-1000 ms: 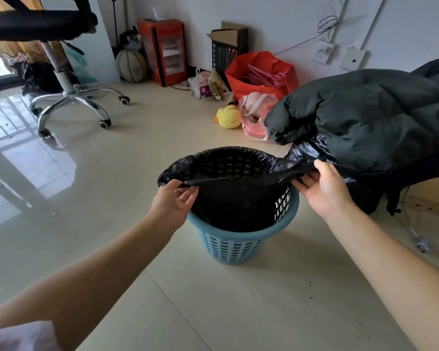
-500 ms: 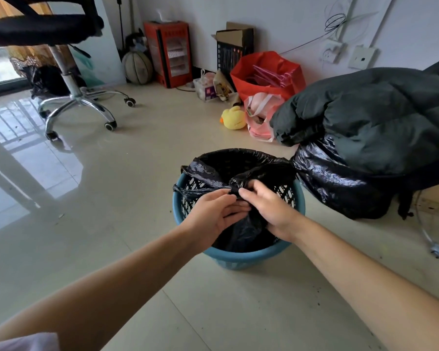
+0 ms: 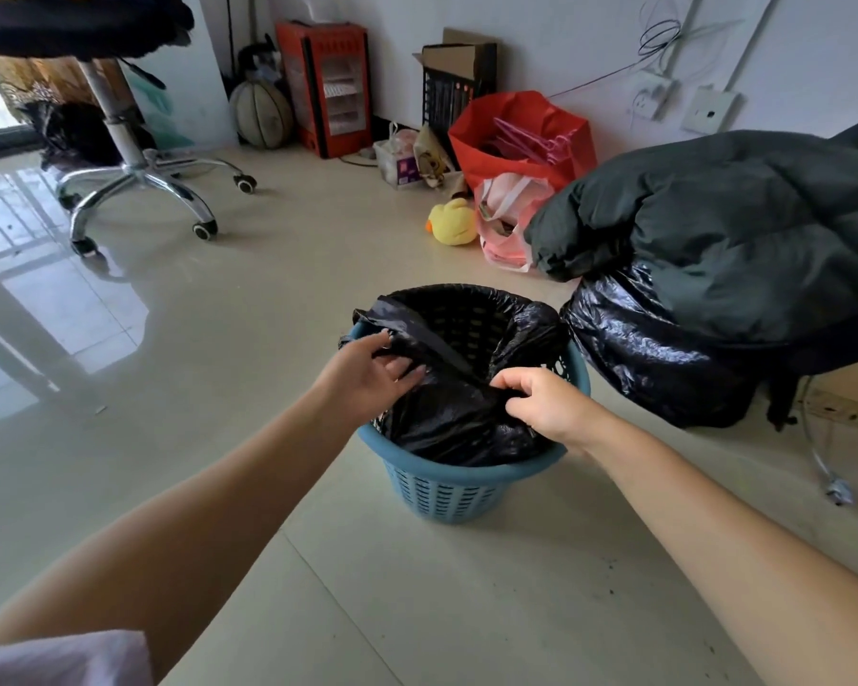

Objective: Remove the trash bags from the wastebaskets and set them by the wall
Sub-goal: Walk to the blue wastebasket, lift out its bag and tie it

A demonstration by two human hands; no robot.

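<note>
A blue plastic wastebasket (image 3: 447, 490) stands on the tiled floor in the middle of the view. A black trash bag (image 3: 459, 418) sits inside it, its top pulled off the near rim and bunched toward the centre; the far edge still drapes over the far rim. My left hand (image 3: 367, 371) pinches a fold of the bag at the basket's left side. My right hand (image 3: 548, 401) grips the bag's gathered edge at the right. A second filled black trash bag (image 3: 650, 354) lies on the floor just right of the basket.
A dark puffy jacket (image 3: 724, 225) hangs over the second bag. Along the white wall (image 3: 541, 22) stand a red heater (image 3: 330, 86), a cardboard box, a red bag (image 3: 521, 141), a pink bag and a yellow duck toy (image 3: 454, 222). An office chair (image 3: 135, 175) is at the left.
Both hands pulled the bag's edge off the rim and came together over the basket, then moved slightly apart, each still holding the gathered plastic. The view moved closer to the basket.
</note>
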